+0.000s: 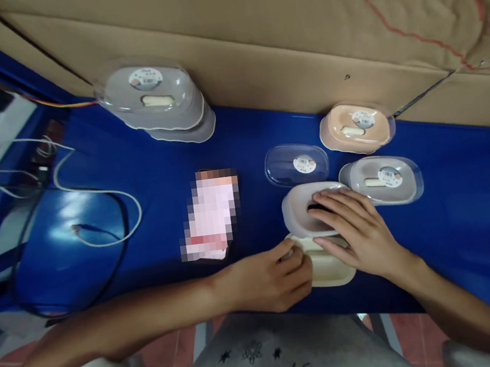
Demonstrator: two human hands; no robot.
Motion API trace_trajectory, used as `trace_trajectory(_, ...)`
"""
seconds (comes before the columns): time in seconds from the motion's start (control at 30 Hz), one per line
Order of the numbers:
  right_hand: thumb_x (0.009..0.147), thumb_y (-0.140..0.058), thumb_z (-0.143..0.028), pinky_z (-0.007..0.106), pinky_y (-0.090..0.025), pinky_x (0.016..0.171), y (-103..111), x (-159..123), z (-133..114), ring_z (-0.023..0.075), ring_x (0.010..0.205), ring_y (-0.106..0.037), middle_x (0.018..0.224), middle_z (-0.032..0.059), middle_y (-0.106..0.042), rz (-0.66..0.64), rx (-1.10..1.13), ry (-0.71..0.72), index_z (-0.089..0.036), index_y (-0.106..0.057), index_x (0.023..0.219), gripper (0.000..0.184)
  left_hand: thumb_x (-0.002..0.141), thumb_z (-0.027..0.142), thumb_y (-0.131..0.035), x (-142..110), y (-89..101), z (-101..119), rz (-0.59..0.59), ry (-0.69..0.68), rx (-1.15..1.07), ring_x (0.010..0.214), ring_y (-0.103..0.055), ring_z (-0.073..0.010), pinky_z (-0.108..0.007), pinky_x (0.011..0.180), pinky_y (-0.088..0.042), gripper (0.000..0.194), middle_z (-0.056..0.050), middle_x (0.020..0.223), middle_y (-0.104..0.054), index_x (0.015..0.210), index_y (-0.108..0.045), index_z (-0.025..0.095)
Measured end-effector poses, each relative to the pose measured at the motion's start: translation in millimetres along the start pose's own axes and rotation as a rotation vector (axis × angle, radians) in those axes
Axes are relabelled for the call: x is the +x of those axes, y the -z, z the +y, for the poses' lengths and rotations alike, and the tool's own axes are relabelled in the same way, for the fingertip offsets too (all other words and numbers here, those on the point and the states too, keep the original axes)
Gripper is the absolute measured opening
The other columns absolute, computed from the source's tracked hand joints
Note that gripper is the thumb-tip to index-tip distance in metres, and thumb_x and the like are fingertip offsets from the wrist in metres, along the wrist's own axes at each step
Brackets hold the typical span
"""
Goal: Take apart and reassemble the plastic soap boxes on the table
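Note:
My left hand (278, 277) is curled at the left edge of a cream plastic dish (332, 277), its thumb and fingers at the rim. Behind that dish, touching it, is a pale grey oval container (291, 216) without a cover. My right hand (358, 229) lies over the container's right side with fingers stretched out and thumb apart. Something dark (315, 208) shows under those fingers; I cannot make out what. Just behind the container lies a clear oval plastic lid (283, 167) with a round label.
A covered grey box (400, 188) and a covered peach box (357, 128) stand at right. Stacked grey boxes (159, 107) are at back left. A phone (211, 214) lies left of my hands. Cables (133, 200) cross the blue table (466, 204). Cardboard (256, 57) walls the back.

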State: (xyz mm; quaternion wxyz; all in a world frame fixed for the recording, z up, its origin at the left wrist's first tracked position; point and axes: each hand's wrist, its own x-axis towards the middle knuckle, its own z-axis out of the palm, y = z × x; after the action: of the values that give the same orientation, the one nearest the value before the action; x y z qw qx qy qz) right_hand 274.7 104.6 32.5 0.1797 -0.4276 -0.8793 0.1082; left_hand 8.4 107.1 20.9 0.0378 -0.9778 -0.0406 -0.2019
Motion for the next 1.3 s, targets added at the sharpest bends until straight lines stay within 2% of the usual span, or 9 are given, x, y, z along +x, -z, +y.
trace_trajectory(0.23,0.103,-0.059,-0.021,0.065,-0.046,0.124,-2.6,10.9,-6.1,0.0325,0.149,-0.056,0.156,0.0136,-0.062,-0.061,0.069,0.075,-0.022,-0.058,0.148,0.046,0.100,0.024,-0.065,1.1,0.1,-5.1,0.033,-0.095,-0.156,0.092,-0.071,-0.0219,-0.038,0.088,-0.057,0.015,-0.008,0.103,-0.078,0.097,-0.079,0.021)
trace_trajectory(0.37,0.101,-0.065,-0.024,0.049,-0.064,0.100,5.5,-3.2,-6.9,0.0279,0.118,-0.075,0.124,0.0103,-0.081,0.003,0.126,0.168,-0.021,-0.066,0.142,0.041,0.099,0.021,-0.066,-0.7,3.7,-13.7,0.028,-0.012,-0.162,0.088,-0.070,-0.0210,-0.039,0.089,-0.056,0.013,-0.007,0.097,-0.077,0.099,-0.079,0.019)
trace_trajectory(0.57,0.100,-0.069,-0.040,0.044,-0.065,0.082,-5.9,-23.4,8.2,0.0253,0.099,-0.079,0.102,0.0046,-0.084,0.073,0.132,0.316,-0.027,-0.075,0.131,0.034,0.102,0.025,-0.064,1.2,8.7,-20.3,0.081,0.029,-0.180,0.093,-0.067,-0.0192,-0.036,0.090,-0.057,0.017,-0.006,0.107,-0.076,0.105,-0.080,0.024)
trace_trajectory(0.73,0.094,-0.073,-0.018,0.037,-0.063,0.069,3.7,-20.0,7.7,0.0188,0.082,-0.078,0.087,-0.0044,-0.081,0.172,0.102,0.359,-0.036,-0.077,0.117,0.030,0.102,0.028,-0.067,9.4,23.1,-20.6,0.292,0.153,-0.357,0.051,-0.043,-0.0121,-0.030,0.047,-0.040,0.026,0.004,0.059,-0.048,0.079,-0.074,0.019)
trace_trajectory(0.83,0.098,-0.073,-0.027,0.035,-0.059,0.061,7.0,-16.4,1.3,0.0170,0.068,-0.071,0.067,-0.0039,-0.072,0.156,0.077,0.434,-0.030,-0.076,0.091,0.008,0.113,0.039,-0.043,13.5,30.4,-16.6,0.354,0.307,-0.548,0.044,-0.029,-0.0123,-0.035,0.040,-0.025,0.060,0.005,0.051,-0.030,0.057,-0.052,0.020)
trace_trajectory(0.97,0.101,-0.070,-0.042,0.038,-0.062,0.069,-2.6,-13.4,-11.5,0.0204,0.079,-0.073,0.084,0.0020,-0.079,-0.043,-0.011,0.446,-0.024,-0.078,0.091,0.022,0.114,0.046,-0.011,15.5,30.2,-3.9,0.366,0.606,-0.846,0.044,-0.026,-0.0148,-0.041,0.043,-0.023,0.065,0.002,0.050,-0.029,0.058,-0.036,0.025)
trace_trajectory(1.07,0.101,-0.068,-0.021,0.036,-0.060,0.070,-3.9,-10.9,-17.7,0.0185,0.079,-0.072,0.095,0.0024,-0.082,-0.088,-0.083,0.438,-0.021,-0.080,0.106,0.013,0.110,0.057,-0.022,10.5,26.5,0.3,0.454,0.780,-0.881,0.057,-0.048,-0.0195,-0.041,0.050,-0.040,0.057,-0.003,0.064,-0.049,0.072,-0.050,0.025)
trace_trajectory(1.13,0.099,-0.067,-0.014,0.034,-0.059,0.065,3.1,-10.2,-19.0,0.0164,0.073,-0.070,0.089,0.0014,-0.082,-0.040,-0.089,0.441,-0.020,-0.081,0.103,0.016,0.107,0.058,-0.036,4.3,24.9,-1.5,0.412,0.853,-0.857,0.085,-0.063,-0.0268,-0.047,0.068,-0.056,0.043,-0.012,0.097,-0.064,0.103,-0.064,0.026)
trace_trajectory(1.3,0.093,-0.080,-0.024,0.032,-0.060,0.063,25.4,-14.0,-24.2,0.0145,0.076,-0.072,0.087,-0.0057,-0.081,0.068,-0.079,0.477,-0.032,-0.083,0.094,0.008,0.108,0.053,-0.042,-0.8,21.3,-2.8,0.434,1.114,-1.186,0.128,-0.059,-0.0312,-0.051,0.099,-0.058,0.042,-0.016,0.147,-0.054,0.145,-0.048,0.034)
